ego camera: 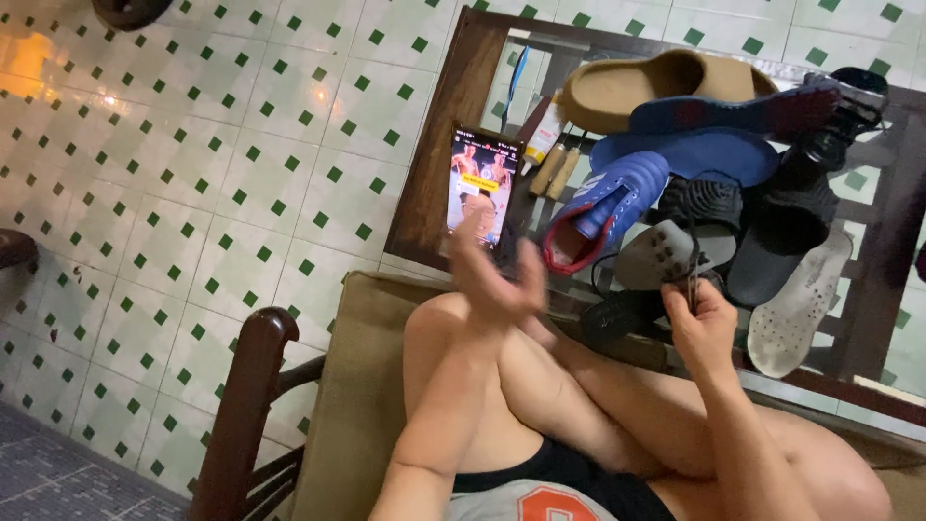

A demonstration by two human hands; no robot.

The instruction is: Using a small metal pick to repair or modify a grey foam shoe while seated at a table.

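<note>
Seated with knees raised, a person is reaching the left hand (492, 275), fingers loosely open, toward a propped phone (479, 183) while the right hand (699, 323) is pinching a black lace (691, 265) beside the blue shoe (603, 212), lacing apparently unfinished.

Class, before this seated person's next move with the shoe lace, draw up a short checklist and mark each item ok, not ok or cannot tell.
1. Right hand pinches the dark lace: ok.
2. Left hand free to help: not ok, raised at the phone.
3. Phone propped upright: ok.
4. Blue shoe within reach on the glass table: ok.
5. Which shoe the lace belongs to: cannot tell.
</note>
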